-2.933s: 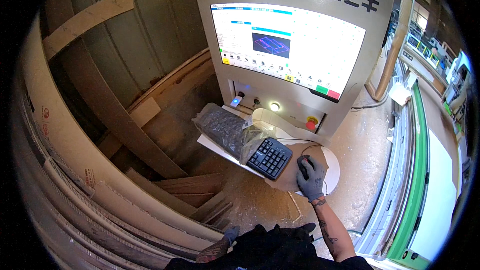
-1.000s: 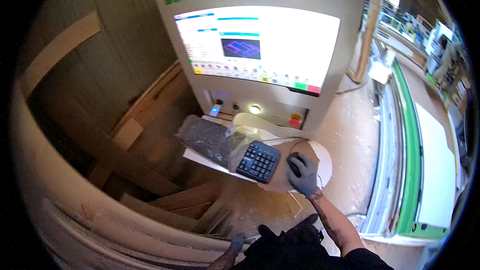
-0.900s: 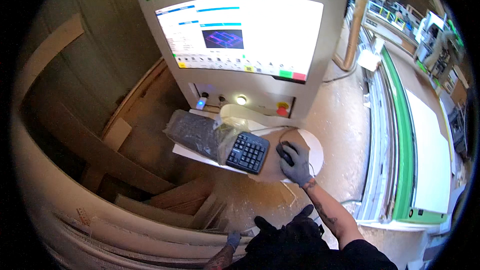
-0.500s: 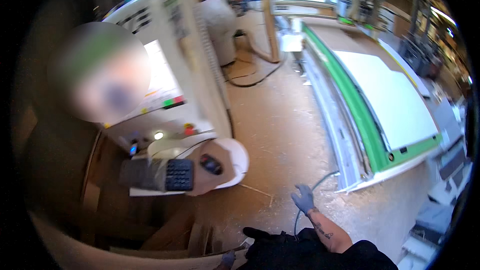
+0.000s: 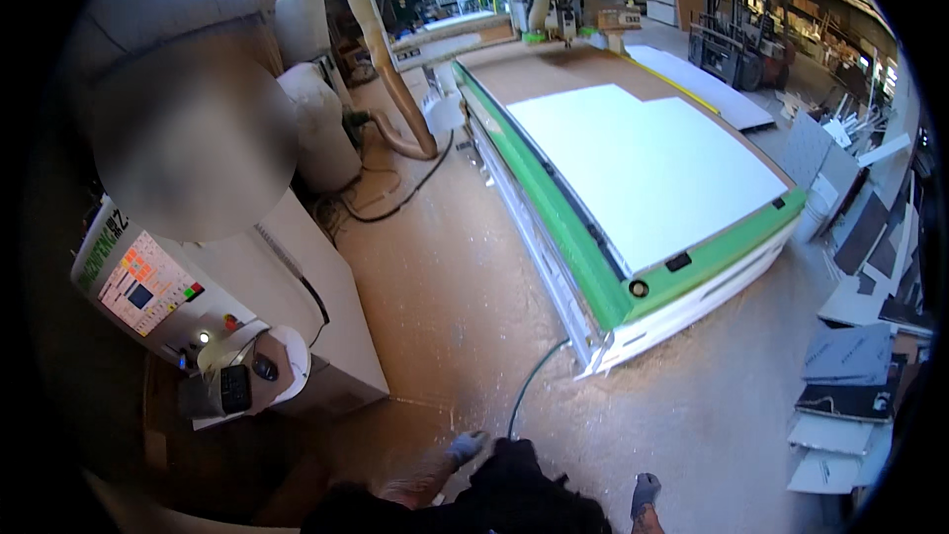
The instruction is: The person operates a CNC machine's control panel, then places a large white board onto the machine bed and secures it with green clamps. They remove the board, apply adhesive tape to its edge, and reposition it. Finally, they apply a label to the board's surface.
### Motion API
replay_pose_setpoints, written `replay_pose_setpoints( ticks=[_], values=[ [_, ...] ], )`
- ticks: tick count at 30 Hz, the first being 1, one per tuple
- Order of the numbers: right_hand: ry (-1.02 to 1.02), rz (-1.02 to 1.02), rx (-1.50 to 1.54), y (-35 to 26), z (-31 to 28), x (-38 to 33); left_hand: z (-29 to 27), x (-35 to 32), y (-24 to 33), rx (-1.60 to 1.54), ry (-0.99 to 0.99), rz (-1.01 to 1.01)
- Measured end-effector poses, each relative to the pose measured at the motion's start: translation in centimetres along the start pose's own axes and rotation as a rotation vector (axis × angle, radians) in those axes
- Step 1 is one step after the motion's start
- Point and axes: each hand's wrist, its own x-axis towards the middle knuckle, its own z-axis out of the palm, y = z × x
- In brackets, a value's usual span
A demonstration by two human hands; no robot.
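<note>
My left hand [image 5: 467,447], in a grey glove, hangs low in front of my dark clothing. Its fingers stretch forward with nothing in them. A thin dark green hose [image 5: 529,384] passes close by it and runs up to the corner of the machine table. My right hand [image 5: 646,488], also gloved in grey, is at the lower edge, right of my body; its fingers look curled in and hold nothing visible. Ahead stands a flatbed cutting machine [image 5: 563,247] with a green rim. On its bed lies a large white sheet [image 5: 643,168], apart from both hands.
A control cabinet [image 5: 326,336] with a lit screen [image 5: 148,282] stands at left, a keypad [image 5: 235,389] and mouse [image 5: 265,367] on its shelf. Dust bags [image 5: 321,129] and a duct [image 5: 395,109] stand behind. Board offcuts [image 5: 845,356] are stacked at right; a forklift [image 5: 736,49] is farther back.
My view has swung right and away from the cabinet, so the machine table is nearer the middle. My right hand has dropped lower, and my left hand has come forward into view.
</note>
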Motion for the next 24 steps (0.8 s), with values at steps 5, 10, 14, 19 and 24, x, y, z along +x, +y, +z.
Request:
replay_pose_setpoints(
  ticks=[5,10,14,19,24],
  values=[
    [-0.097,-0.203,0.138,-11.6,0.4,10.8,10.7,7.3,14.2,0.270,-0.094,0.380],
    [-0.016,-0.235,0.057,-21.2,-7.5,22.5,22.3,14.8,28.8,-0.059,-0.112,0.499],
    [0.072,-0.065,-0.221,-18.4,-19.6,33.6,32.5,22.1,40.5,-0.019,-0.139,0.662],
    [0.351,0.305,0.202,-16.7,-29.0,36.1,43.5,25.5,58.4,0.368,-0.429,0.771],
    [0.425,0.494,0.308,-18.3,-36.4,42.8,60.0,33.2,75.0,0.821,-0.488,0.927]
  ],
)
